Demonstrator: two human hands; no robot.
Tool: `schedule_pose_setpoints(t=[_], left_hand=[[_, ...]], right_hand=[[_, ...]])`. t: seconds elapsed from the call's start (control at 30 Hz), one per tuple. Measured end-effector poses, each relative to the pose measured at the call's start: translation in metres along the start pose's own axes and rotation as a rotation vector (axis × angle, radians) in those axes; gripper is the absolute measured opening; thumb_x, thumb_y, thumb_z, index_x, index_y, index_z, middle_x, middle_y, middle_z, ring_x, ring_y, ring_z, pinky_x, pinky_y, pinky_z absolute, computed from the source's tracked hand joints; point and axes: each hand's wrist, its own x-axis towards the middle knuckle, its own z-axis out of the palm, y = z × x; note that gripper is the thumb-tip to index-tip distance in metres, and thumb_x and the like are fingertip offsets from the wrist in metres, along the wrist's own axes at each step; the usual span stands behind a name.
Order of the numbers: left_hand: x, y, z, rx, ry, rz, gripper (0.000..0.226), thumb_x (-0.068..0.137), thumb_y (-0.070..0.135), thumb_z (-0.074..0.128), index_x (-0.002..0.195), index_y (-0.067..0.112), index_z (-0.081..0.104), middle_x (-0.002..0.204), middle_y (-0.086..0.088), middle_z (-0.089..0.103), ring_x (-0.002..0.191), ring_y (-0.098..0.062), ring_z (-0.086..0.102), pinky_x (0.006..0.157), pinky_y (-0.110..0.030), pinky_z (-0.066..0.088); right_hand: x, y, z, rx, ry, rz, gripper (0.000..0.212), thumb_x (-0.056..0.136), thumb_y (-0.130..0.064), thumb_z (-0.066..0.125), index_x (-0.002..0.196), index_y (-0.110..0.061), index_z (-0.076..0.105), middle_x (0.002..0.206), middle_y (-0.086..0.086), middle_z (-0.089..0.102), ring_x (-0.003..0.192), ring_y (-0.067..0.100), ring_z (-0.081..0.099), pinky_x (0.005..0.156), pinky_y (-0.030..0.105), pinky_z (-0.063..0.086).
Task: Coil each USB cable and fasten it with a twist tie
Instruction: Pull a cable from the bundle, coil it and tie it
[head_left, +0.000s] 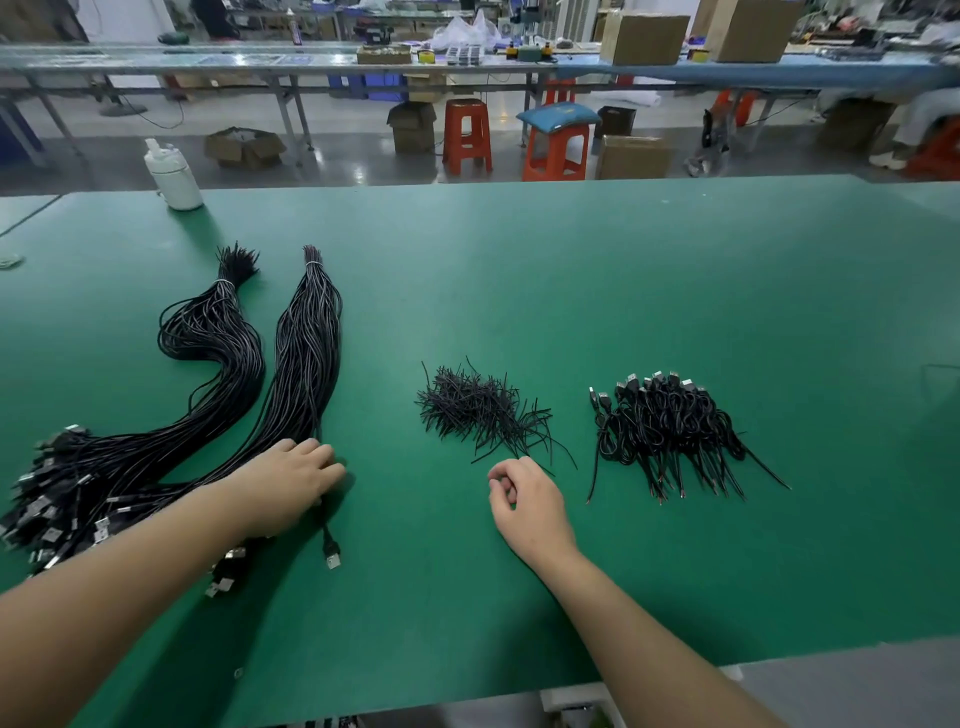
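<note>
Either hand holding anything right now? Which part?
Left hand rests on the uncoiled USB cables near their plug ends; a closed grip isn't visible. Right hand, fingers loosely curled, holds nothing visible.
</note>
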Motion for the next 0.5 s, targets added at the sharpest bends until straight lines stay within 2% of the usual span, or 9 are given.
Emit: schedule_pose_setpoints(t=[0.07,0.13,0.23,0.3,0.4,0.5], left_hand=[[-0.003,0.002,0.002,0.051,0.08,0.034,0.03,0.098,0.022,0.034,0.127,0.022,0.041,0.122,0.001,0.046,0.112,-0.022,0.044,0.092,-0.033,0.037],[-0.007,0.008,0.002,0.07,0.236,0.097,0.037,0.091,0.016,0.025,0.117,0.018,0.051,0.109,0.0,0.053,0.097,-0.022,0.051,0.085,-0.034,0.043],[-0.007,0.016,-0.003,0.096,0.474,0.139,0.033,0.08,0.012,0.032,0.089,0.015,0.064,0.079,0.0,0.056,0.068,-0.021,0.053,0.063,-0.032,0.049],[-0.003,0.023,-0.007,0.072,0.507,0.127,0.033,0.081,0.012,0.033,0.089,0.014,0.065,0.077,-0.001,0.057,0.066,-0.022,0.053,0.061,-0.033,0.049],[0.005,0.034,-0.006,0.061,0.485,0.118,0.036,0.086,0.012,0.035,0.108,0.012,0.063,0.085,-0.001,0.059,0.073,-0.022,0.054,0.067,-0.034,0.049],[0.01,0.041,-0.014,-0.017,0.468,0.049,0.024,0.082,0.011,0.054,0.103,0.015,0.065,0.084,0.002,0.06,0.074,-0.02,0.057,0.07,-0.031,0.05]], right_hand=[[0.0,0.0,0.0,-0.001,-0.002,0.001,0.008,0.095,-0.026,0.053,0.091,-0.031,0.059,0.087,-0.016,0.052,0.073,0.003,0.053,0.07,0.025,0.05],[0.0,0.0,0.0,-0.004,-0.005,0.001,0.009,0.095,-0.026,0.053,0.091,-0.032,0.058,0.087,-0.016,0.051,0.073,0.003,0.053,0.069,0.024,0.05],[0.0,0.0,0.0,-0.007,-0.003,-0.004,0.009,0.096,-0.027,0.052,0.091,-0.031,0.058,0.087,-0.017,0.051,0.073,0.002,0.052,0.069,0.023,0.049],[0.0,-0.001,0.0,-0.008,0.0,-0.006,0.009,0.096,-0.027,0.051,0.092,-0.03,0.059,0.087,-0.017,0.051,0.074,0.002,0.052,0.069,0.023,0.049],[0.0,-0.001,-0.001,-0.006,-0.004,-0.002,0.01,0.097,-0.027,0.051,0.093,-0.029,0.059,0.088,-0.017,0.051,0.075,0.002,0.052,0.071,0.024,0.05],[-0.001,-0.001,-0.001,0.0,-0.004,0.0,0.01,0.097,-0.027,0.05,0.094,-0.029,0.06,0.088,-0.017,0.051,0.075,0.002,0.052,0.07,0.024,0.05]])
